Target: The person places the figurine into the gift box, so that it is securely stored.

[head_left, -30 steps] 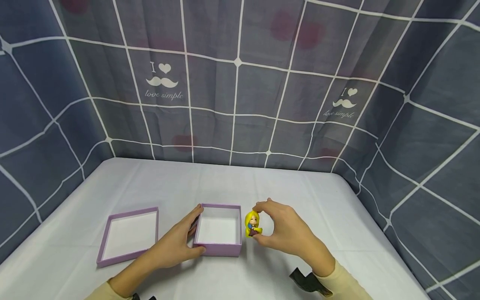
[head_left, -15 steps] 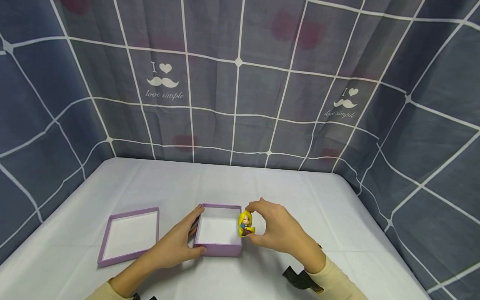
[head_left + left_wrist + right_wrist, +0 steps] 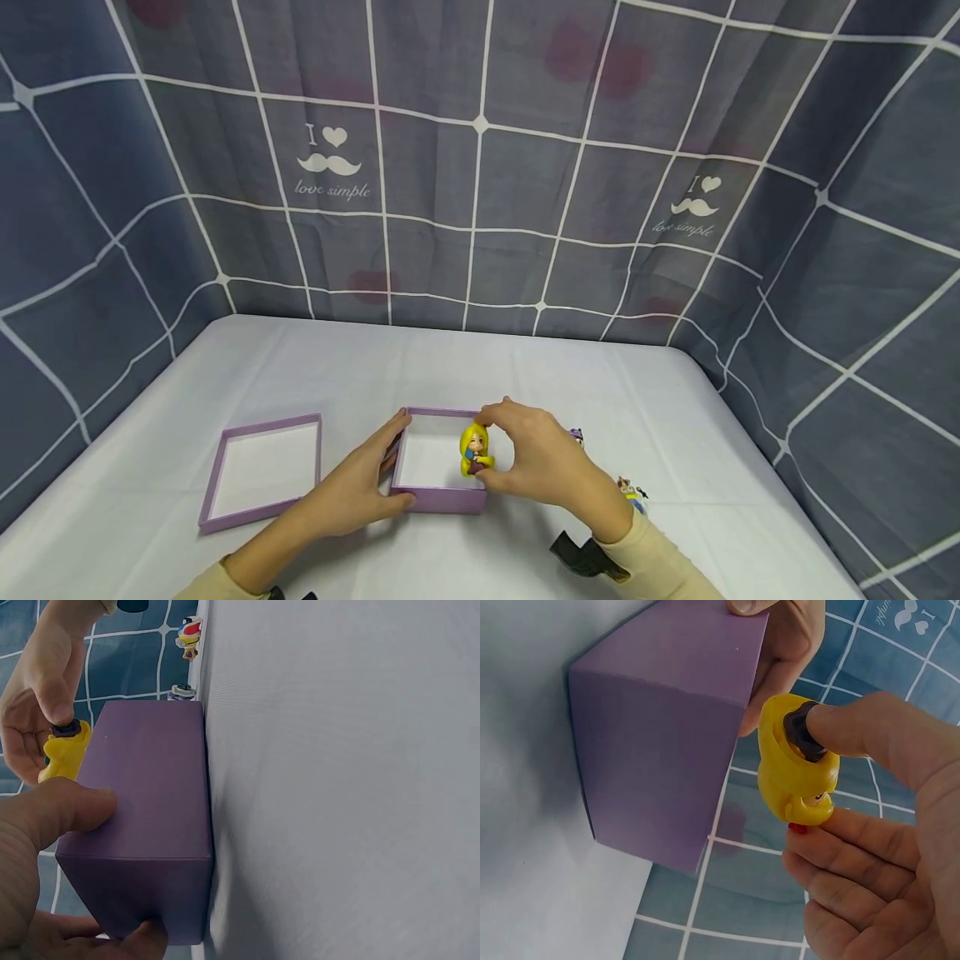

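Observation:
A small figurine with long yellow hair (image 3: 474,446) is pinched between thumb and fingers of my right hand (image 3: 543,458). In the head view it overlaps the right side of the open purple box (image 3: 438,500); the right wrist view shows the figurine (image 3: 787,765) above the box's rim, apart from the box wall (image 3: 652,757). My left hand (image 3: 360,483) grips the box at its left side, thumb on the front wall and fingers around the left, as the left wrist view also shows on the box (image 3: 150,780). The box's white inside holds nothing that I can see.
A shallow purple lid (image 3: 262,467) lies inside-up on the white tablecloth, left of the box. Two small figurines stand behind my right arm, one purple-topped (image 3: 577,436) and one colourful (image 3: 632,493), both partly hidden. A grey checked curtain (image 3: 420,167) encloses the table.
My right hand has moved left with the yellow-haired figurine, from beside the box to over its right part. Two figurines behind that arm have come into sight. The left hand stays on the box.

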`<state>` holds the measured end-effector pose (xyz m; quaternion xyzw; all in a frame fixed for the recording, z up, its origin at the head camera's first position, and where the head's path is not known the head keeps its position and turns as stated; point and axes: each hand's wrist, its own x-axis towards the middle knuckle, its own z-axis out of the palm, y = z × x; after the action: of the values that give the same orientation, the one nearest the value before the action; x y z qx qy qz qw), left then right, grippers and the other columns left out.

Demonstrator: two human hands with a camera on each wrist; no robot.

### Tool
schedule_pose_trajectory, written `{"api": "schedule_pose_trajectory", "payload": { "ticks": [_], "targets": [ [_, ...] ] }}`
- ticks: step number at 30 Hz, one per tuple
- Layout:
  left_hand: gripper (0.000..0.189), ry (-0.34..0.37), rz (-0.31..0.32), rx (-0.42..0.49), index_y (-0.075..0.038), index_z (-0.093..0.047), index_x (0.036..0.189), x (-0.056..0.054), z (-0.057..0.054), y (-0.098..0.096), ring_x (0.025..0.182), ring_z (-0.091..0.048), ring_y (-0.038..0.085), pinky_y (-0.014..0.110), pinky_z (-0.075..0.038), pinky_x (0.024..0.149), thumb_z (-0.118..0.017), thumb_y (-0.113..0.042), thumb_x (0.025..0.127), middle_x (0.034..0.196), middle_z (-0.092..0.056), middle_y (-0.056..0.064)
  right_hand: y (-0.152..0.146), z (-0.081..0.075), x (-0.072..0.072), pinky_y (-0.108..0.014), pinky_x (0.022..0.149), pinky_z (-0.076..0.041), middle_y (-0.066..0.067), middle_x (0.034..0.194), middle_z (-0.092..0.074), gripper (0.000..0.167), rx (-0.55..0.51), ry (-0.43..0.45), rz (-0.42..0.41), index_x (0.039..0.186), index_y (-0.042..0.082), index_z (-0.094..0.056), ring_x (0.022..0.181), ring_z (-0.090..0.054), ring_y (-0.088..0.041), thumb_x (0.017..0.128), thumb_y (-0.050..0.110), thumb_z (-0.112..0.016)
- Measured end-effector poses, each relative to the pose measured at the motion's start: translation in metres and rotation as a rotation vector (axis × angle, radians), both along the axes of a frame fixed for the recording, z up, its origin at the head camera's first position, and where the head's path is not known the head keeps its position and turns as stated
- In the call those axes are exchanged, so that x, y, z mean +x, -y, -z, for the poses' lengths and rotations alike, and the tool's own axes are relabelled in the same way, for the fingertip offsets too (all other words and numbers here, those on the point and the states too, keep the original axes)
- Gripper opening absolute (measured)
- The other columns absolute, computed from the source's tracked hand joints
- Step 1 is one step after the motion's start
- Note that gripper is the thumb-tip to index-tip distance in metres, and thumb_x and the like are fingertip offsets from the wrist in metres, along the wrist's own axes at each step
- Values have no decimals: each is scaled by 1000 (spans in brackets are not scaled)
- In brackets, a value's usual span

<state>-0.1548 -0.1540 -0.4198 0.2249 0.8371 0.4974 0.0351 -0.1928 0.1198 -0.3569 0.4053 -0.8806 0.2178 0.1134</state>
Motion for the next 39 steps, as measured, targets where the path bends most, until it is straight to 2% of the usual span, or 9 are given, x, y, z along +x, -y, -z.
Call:
{"api": "schedule_pose_trajectory", "payload": {
  "ticks": [13, 21, 32, 35, 39],
  "targets": [
    [102, -5, -4, -5, 4, -16, 153, 0, 0, 0, 145, -15, 29, 37, -35, 108, -82, -4, 76, 161, -8, 18, 17, 0, 0, -40, 105, -46, 3, 116, -67, 53, 34, 37, 7, 114, 15, -65, 119, -57, -29, 70, 35, -86],
    [102, -7, 7, 11, 4, -15, 153, -1, 4, 0, 145, -15, 29, 36, -34, 109, -82, -5, 76, 161, -7, 18, 24, 5, -1, -38, 107, -44, 6, 114, -67, 54, 31, 39, -6, 113, 15, -65, 120, -57, -28, 68, 35, -87],
    [102, -2, 16, 10, 3, -15, 153, -1, 3, 0, 145, -15, 29, 35, -34, 109, -81, -7, 77, 161, -7, 17, 34, 10, -4, -37, 107, -44, 5, 111, -67, 53, 15, 41, -34, 111, 16, -65, 118, -59, -26, 67, 34, -88],
    [101, -5, 19, 13, 4, -15, 153, -1, 3, 0, 145, -15, 29, 36, -34, 109, -81, -6, 77, 161, -7, 17, 38, 12, -6, -37, 105, -46, 6, 110, -68, 53, 19, 45, -31, 111, 16, -66, 117, -60, -25, 67, 35, -88],
    [101, -11, 20, 12, 5, -15, 153, -1, 3, 0, 145, -15, 29, 35, -34, 109, -81, -5, 76, 161, -7, 18, 42, 15, -10, -32, 95, -53, 9, 106, -67, 52, 25, 48, -35, 111, 17, -66, 105, -63, -14, 67, 36, -88]
  ]
}}
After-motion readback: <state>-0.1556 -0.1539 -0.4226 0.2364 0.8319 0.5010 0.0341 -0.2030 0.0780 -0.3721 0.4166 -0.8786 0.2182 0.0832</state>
